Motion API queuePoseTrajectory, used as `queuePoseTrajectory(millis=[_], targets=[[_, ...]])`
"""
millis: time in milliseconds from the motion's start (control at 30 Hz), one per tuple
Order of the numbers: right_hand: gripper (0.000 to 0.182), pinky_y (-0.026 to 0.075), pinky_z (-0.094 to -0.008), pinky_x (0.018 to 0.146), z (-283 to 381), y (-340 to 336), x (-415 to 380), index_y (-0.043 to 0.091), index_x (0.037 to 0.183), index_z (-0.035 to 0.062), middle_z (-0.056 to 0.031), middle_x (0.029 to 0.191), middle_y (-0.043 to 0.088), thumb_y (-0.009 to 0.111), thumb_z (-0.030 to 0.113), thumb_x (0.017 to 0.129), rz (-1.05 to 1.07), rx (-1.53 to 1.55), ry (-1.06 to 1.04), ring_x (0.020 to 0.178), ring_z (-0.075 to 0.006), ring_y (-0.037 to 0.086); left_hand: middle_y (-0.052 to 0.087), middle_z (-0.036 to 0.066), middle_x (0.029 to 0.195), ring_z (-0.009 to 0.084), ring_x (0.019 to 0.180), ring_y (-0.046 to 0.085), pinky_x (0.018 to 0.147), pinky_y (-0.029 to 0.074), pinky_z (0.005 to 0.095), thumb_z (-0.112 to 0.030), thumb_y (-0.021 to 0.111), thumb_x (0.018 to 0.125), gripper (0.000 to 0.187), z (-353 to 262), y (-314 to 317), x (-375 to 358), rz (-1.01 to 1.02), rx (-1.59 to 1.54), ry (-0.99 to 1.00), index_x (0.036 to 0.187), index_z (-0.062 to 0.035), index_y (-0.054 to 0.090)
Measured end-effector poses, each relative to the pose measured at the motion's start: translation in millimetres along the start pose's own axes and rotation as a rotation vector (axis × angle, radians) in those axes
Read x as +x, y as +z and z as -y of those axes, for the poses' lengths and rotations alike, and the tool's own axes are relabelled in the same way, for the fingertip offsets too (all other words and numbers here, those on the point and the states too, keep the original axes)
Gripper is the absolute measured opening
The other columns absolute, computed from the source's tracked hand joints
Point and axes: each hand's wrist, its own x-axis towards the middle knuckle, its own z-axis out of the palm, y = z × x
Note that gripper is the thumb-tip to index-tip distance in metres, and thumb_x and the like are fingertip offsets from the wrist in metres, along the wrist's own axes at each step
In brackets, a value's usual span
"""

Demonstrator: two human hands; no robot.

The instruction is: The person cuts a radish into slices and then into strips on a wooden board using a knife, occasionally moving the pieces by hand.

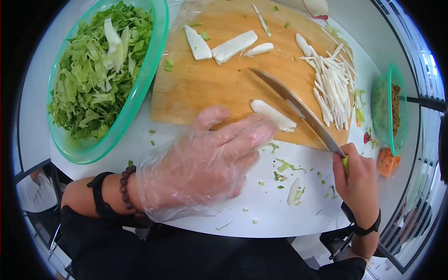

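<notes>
My left hand (214, 156), in a clear plastic glove, presses its fingertips on a white vegetable slice (274, 115) near the front edge of the wooden cutting board (210, 88). My right hand (357, 177) is bare and closed around the handle of a knife (301, 108). The blade slants up and left over the board, just right of the slice. A pile of thin white strips (333, 86) lies at the board's right side. Farther back on the board are larger white pieces (233, 46).
A green oval basin (161, 60) of shredded leaves stands at the left. At the right are a green container (382, 109) with brown contents and an orange item (387, 162). Green scraps (289, 165) litter the white table (261, 205). A white cylindrical vegetable (316, 6) lies behind.
</notes>
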Motion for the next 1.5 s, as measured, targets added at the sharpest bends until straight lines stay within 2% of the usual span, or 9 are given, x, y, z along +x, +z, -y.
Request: queuePoseTrajectory(millis=[100,300,400,800,1167,1400,1500], targets=[[0.012,0.041,-0.0389,0.048,4,-4,1,0.057,0.091,0.0055,-0.0076,0.056,0.057,0.069,0.006,0.090,-0.051,0.154,0.056,0.047,-0.0297,0.056,0.053,0.012,0.146,0.0277,0.134,0.053,0.099,0.039,0.0509,-0.014,0.071,0.071,0.021,3,5,-1,-0.042,-0.022,0.042,0.087,-0.0059,0.060],[0.014,0.036,-0.0376,0.045,2,-12,-3,0.058,0.088,0.0063,-0.0053,0.054,0.054,0.071,0.004,0.087,-0.089,0.048,-0.094,0.044,-0.0263,0.054,0.053,0.012,0.149,0.0280,0.140,0.049,0.104,0.035,0.0526,-0.013,0.071,0.072,0.021,-2,-8,3,0.005,0.008,0.037,0.089,-0.0075,0.059],[0.015,0.035,-0.0373,0.045,-1,-10,-2,0.057,0.087,0.0063,-0.0054,0.052,0.052,0.072,0.005,0.086,-0.054,0.072,-0.106,0.044,-0.0259,0.053,0.051,0.012,0.151,0.0284,0.140,0.050,0.105,0.033,0.0539,-0.012,0.072,0.073,0.020,-1,-2,2,0.023,0.013,0.014,0.088,-0.0078,0.059],[0.016,0.038,-0.0378,0.045,-8,-7,2,0.057,0.087,0.0062,-0.0064,0.052,0.051,0.073,0.007,0.086,-0.005,0.066,-0.095,0.045,-0.0271,0.054,0.050,0.009,0.152,0.0257,0.140,0.049,0.109,0.029,0.0545,-0.011,0.072,0.073,0.020,-2,-4,2,0.034,0.034,-0.008,0.088,-0.0087,0.059],[0.020,0.042,-0.0390,0.048,-16,-5,8,0.055,0.086,0.0055,-0.0081,0.057,0.055,0.074,0.012,0.086,0.049,-0.067,-0.146,0.051,-0.0285,0.058,0.053,0.011,0.150,0.0271,0.135,0.054,0.106,0.032,0.0548,-0.010,0.072,0.073,0.021,0,-2,1,0.008,-0.003,-0.016,0.090,-0.0065,0.058],[0.022,0.043,-0.0407,0.049,3,-1,30,0.054,0.089,0.0053,-0.0082,0.055,0.053,0.074,0.013,0.087,-0.014,-0.115,-0.230,0.051,-0.0285,0.058,0.052,0.012,0.150,0.0284,0.133,0.056,0.103,0.035,0.0569,-0.008,0.070,0.073,0.022,-1,-10,5,0.128,-0.050,-0.052,0.089,-0.0055,0.055],[0.020,0.041,-0.0398,0.047,-9,4,32,0.055,0.088,0.0058,-0.0070,0.051,0.050,0.074,0.013,0.088,-0.051,0.027,-0.154,0.047,-0.0274,0.057,0.052,0.011,0.150,0.0290,0.135,0.055,0.103,0.034,0.0582,-0.008,0.070,0.073,0.023,0,-8,3,0.096,0.001,-0.020,0.091,-0.0065,0.055]])
